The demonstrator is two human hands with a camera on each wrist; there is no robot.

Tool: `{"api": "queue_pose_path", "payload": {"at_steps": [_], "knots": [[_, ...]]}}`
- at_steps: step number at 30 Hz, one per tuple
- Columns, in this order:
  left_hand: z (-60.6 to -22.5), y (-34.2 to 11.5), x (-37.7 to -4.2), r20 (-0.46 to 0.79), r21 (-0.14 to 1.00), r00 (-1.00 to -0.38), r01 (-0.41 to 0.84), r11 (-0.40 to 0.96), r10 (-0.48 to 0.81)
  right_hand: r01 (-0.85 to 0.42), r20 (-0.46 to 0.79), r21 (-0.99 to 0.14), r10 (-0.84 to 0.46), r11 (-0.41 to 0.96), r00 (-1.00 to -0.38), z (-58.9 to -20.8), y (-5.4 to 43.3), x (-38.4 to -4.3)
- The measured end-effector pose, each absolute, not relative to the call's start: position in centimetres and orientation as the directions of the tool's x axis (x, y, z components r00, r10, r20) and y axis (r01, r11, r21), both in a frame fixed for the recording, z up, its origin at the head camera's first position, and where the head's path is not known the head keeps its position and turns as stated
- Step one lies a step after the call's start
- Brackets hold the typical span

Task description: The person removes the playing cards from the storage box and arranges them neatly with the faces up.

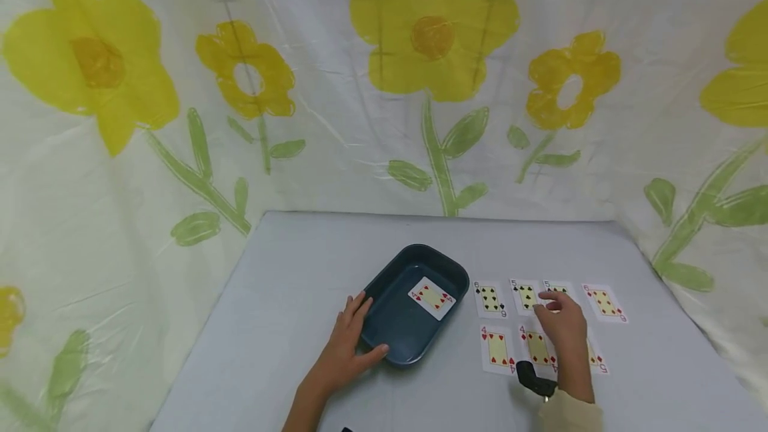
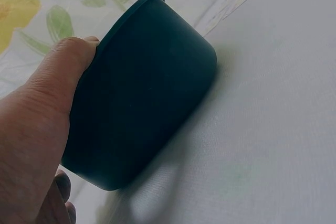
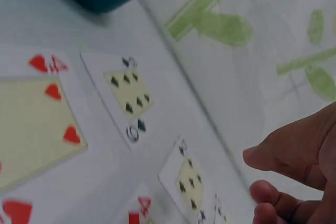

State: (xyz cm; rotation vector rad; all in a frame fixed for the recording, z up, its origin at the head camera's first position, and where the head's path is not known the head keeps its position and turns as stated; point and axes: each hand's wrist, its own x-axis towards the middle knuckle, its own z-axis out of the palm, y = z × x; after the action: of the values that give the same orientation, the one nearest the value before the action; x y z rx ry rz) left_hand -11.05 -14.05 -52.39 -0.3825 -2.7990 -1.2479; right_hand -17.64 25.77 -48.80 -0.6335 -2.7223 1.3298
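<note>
My left hand (image 1: 346,350) holds the dark teal tray (image 1: 414,345) at its near left corner, the fingers along the left rim and the thumb over the near rim. In the left wrist view that thumb presses at the rim of the tray (image 2: 142,93). A red four card (image 1: 432,298) lies face up inside it. My right hand (image 1: 564,325) hovers over the cards at the right, thumb and fingertips apart, holding nothing. Closest to its fingertips are a black five card (image 1: 525,297) and another black five (image 1: 557,287). The right wrist view shows the bare fingers (image 3: 262,156) too.
A black six card (image 1: 491,300) and a red six (image 1: 605,303) lie in the far row. Nearer are a four of hearts (image 1: 497,350), a four of diamonds (image 1: 539,347) and a partly hidden red five (image 1: 599,357). A flowered curtain (image 1: 336,172) hangs behind the table (image 1: 276,285).
</note>
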Motion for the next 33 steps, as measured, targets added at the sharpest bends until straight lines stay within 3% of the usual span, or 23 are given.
{"api": "queue_pose_path", "payload": {"at_steps": [11,25,33], "knots": [[-52.4,-14.0,-11.1,0.150,0.720,-0.969,0.242,0.651,0.195,0.116,-0.013,-0.795,0.175,0.595,-0.985,-46.4,19.3,-20.5],[-52.6,-14.1,-11.0,0.162,0.718,-0.967,0.253,0.649,0.197,-0.012,0.029,-0.824,0.022,0.567,-0.999,-45.9,12.4,-23.0],[-52.7,-14.2,-11.2,0.191,0.726,-0.956,0.291,0.623,0.223,-0.045,0.030,-0.780,-0.036,0.624,-0.999,-46.8,10.1,-23.8]]}}
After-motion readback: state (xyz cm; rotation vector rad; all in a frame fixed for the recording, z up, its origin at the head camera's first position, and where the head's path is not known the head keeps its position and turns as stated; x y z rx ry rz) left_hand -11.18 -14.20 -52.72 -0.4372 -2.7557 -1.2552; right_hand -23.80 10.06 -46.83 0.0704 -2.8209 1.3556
